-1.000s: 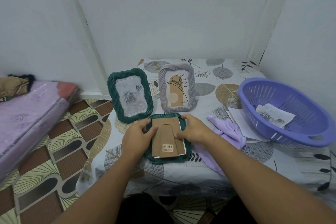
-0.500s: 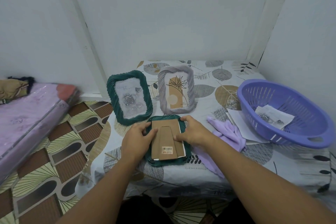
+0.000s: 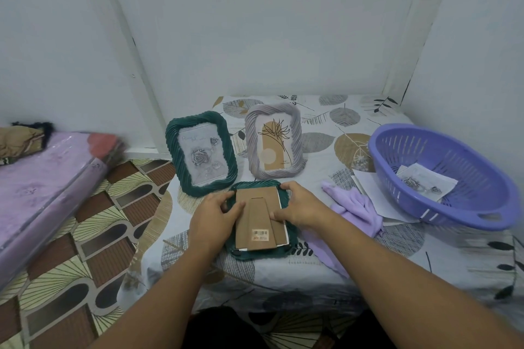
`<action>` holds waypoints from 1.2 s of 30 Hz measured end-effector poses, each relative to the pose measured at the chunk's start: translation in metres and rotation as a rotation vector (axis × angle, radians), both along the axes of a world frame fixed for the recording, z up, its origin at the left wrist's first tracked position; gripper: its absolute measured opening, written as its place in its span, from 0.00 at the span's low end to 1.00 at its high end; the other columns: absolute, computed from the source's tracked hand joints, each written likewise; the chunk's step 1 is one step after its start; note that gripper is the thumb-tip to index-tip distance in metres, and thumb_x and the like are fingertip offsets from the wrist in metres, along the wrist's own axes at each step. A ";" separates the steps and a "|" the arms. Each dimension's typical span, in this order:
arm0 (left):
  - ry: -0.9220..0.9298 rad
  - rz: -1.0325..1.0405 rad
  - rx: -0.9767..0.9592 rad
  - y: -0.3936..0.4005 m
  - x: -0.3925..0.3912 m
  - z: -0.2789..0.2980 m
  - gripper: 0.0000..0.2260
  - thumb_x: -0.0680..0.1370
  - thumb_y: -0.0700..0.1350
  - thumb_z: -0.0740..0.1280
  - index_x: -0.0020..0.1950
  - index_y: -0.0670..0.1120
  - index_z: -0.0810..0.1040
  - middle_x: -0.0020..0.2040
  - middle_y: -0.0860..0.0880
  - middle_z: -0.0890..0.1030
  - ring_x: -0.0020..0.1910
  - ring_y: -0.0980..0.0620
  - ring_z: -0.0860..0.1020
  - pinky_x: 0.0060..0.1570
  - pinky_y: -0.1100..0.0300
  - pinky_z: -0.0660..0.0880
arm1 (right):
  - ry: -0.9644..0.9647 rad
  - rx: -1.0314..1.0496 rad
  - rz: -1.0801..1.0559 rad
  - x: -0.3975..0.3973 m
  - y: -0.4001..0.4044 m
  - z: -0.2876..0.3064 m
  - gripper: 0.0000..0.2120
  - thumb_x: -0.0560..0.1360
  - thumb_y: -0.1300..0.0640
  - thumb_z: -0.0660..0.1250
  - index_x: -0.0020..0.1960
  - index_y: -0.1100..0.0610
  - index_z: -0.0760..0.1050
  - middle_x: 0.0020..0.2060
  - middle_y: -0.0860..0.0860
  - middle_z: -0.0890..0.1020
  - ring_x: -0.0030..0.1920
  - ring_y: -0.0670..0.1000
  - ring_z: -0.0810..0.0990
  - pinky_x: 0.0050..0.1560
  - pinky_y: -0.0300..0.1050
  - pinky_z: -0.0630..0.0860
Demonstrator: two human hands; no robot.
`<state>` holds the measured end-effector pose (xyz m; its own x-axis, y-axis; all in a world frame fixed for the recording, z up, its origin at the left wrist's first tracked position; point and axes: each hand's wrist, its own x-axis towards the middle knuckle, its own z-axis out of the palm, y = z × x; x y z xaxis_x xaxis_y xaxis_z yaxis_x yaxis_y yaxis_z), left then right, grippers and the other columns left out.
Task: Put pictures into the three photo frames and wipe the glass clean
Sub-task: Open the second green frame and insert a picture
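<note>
A dark green photo frame (image 3: 256, 253) lies face down near the table's front edge, its brown cardboard backing (image 3: 258, 218) with a fold-out stand and barcode sticker facing up. My left hand (image 3: 212, 215) grips the left side, fingertips bent onto the backing. My right hand (image 3: 300, 207) holds the right side, fingers curled over the upper right corner and thumb on the backing. Behind stand a green frame with a rose picture (image 3: 201, 154) and a lilac frame with a plant picture (image 3: 273, 144). A lilac cloth (image 3: 354, 207) lies to the right.
A purple slotted basket (image 3: 482, 215) at the right holds a loose rose picture (image 3: 425, 183) and rests partly on white paper sheets (image 3: 374, 193). The table's leaf-print cover (image 3: 397, 258) hangs over the front edge. A pink mattress (image 3: 42, 184) lies on the floor at left.
Both hands stay on the face-down frame's sides with only small finger shifts. The view has tilted slightly, so everything sits a little lower in the picture.
</note>
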<state>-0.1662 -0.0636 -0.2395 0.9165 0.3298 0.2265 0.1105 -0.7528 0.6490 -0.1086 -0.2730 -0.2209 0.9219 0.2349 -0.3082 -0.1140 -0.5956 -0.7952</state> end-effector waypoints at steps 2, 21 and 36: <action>0.007 -0.012 -0.002 0.000 0.000 0.000 0.20 0.78 0.59 0.69 0.67 0.54 0.80 0.44 0.54 0.76 0.45 0.55 0.75 0.42 0.56 0.72 | 0.003 -0.003 0.003 0.000 0.000 0.000 0.43 0.60 0.50 0.79 0.72 0.47 0.66 0.58 0.50 0.80 0.58 0.53 0.80 0.62 0.55 0.78; 0.033 -0.016 0.010 0.000 0.000 0.000 0.20 0.79 0.60 0.67 0.69 0.56 0.79 0.46 0.54 0.75 0.45 0.56 0.75 0.40 0.57 0.70 | -0.018 0.088 0.056 0.003 -0.001 -0.012 0.45 0.57 0.45 0.77 0.73 0.51 0.72 0.60 0.48 0.83 0.60 0.51 0.82 0.66 0.54 0.76; -0.005 -0.013 0.003 -0.001 -0.003 0.004 0.17 0.78 0.60 0.68 0.63 0.56 0.82 0.42 0.55 0.73 0.41 0.55 0.74 0.38 0.57 0.67 | -0.475 -0.324 0.117 -0.031 0.011 0.031 0.22 0.79 0.47 0.63 0.73 0.37 0.69 0.61 0.48 0.70 0.66 0.52 0.69 0.64 0.53 0.63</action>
